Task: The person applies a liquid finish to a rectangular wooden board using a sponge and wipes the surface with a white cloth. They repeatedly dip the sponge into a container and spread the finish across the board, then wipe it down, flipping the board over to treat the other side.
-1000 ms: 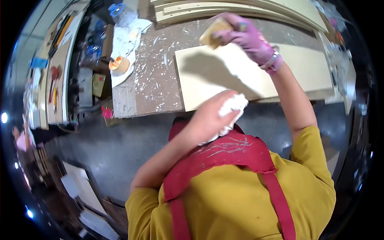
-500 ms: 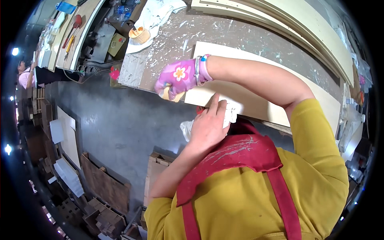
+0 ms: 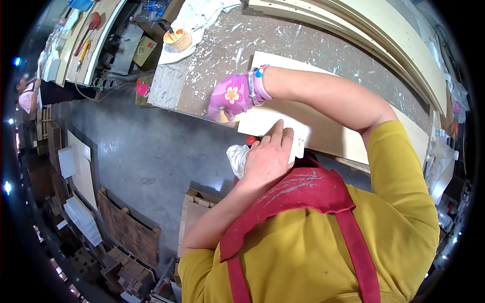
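My right hand, in a pink-purple glove with a flower print, is closed on a tan pad at the left end of a pale wooden board. Little of the pad shows under the fingers. The board lies along the near edge of the workbench. Bare, my left hand lies over the board's near edge, two fingers stretched onto it. A crumpled white cloth is bunched under that hand and hangs past the edge. The left thumb is hidden.
Long pale panels are stacked at the bench's far side. A small tub of orange paste sits on a white rag. Tools lie on a side table at upper left, near a person. Wooden pallets stand lower left.
My right hand has shifted a little right, closer to the board's left end, and less of the pad shows. My left hand stays on the cloth. The whole view has shifted slightly.
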### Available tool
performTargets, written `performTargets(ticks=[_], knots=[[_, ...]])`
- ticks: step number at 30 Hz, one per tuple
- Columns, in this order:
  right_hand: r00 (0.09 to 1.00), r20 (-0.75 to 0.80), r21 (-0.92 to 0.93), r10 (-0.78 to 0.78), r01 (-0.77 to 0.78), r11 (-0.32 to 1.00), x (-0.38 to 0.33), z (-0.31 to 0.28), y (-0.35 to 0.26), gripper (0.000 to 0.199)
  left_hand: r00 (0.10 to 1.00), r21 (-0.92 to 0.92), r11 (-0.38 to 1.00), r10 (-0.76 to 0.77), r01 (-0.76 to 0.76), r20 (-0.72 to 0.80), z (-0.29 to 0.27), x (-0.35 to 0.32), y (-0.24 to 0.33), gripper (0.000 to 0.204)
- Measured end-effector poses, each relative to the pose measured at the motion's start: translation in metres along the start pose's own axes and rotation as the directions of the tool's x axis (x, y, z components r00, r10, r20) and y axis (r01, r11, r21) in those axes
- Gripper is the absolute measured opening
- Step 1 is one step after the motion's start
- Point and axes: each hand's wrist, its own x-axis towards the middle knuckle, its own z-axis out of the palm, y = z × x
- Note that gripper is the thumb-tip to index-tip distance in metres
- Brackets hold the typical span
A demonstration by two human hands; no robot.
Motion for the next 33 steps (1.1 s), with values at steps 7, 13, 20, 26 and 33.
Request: performTargets(ticks=[7, 13, 20, 26, 33], knots=[[0.983, -0.117, 0.038, -0.139, 0.145, 0.989, 0.0, 0.023, -0.006, 0.026, 0.999, 0.009, 1.0, 0.014, -0.015, 0.042, -0.009, 0.006, -0.002, 0.069], [0.93, -0.317, -0.181, -0.184, 0.131, 0.975, -0.018, 0.003, 0.043, 0.025, 0.997, 0.0, 0.998, 0.068, -0.068, -0.021, -0.003, 0.006, -0.011, 0.066], [0.87, -0.468, -0.091, 0.154, -0.221, 0.971, -0.062, -0.046, 0.079, 0.031, 0.994, 0.023, 0.994, 0.105, -0.104, -0.036, -0.005, 0.006, -0.012, 0.063], [0.567, -0.778, -0.07, 0.272, -0.508, 0.858, -0.095, -0.037, 0.1, 0.034, 0.98, 0.003, 0.981, 0.196, -0.196, 0.013, -0.035, 0.019, -0.013, 0.057], [0.347, -0.774, 0.342, 0.53, -0.476, 0.811, -0.068, -0.015, 0.08, 0.044, 0.969, 0.304, 0.927, 0.243, -0.219, -0.042, -0.045, 0.073, -0.008, 0.054]])
